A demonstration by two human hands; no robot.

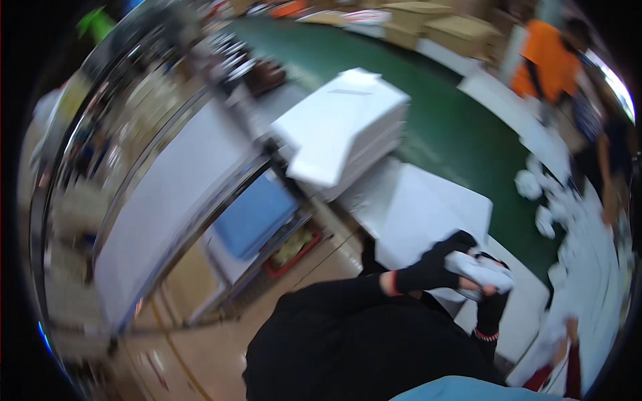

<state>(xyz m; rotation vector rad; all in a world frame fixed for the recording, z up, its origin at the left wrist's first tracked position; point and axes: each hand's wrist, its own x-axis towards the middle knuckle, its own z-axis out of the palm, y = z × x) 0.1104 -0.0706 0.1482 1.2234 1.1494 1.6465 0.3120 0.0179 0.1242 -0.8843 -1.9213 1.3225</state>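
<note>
Both of my hands wear black gloves that leave fingertips bare. My left hand [433, 264] is closed around a white bundle [479, 269], its thumb below and fingers over the top. My right hand [491, 302] grips the same bundle from the other end. The bundle looks like crumpled white paper or cloth; blur hides what is inside, if anything. Beneath and beyond my hands lies a large white sheet [428, 207] on the work surface. A thick stack of white sheets [341, 127] stands farther off to the left.
To the left is a metal-framed rack [177, 194] with a pale top and a blue panel [254, 215] below. A red crate [294, 250] sits underneath. At right, white crumpled pieces [558, 200] lie along a long table, with a person in orange [548, 63] and others beside it.
</note>
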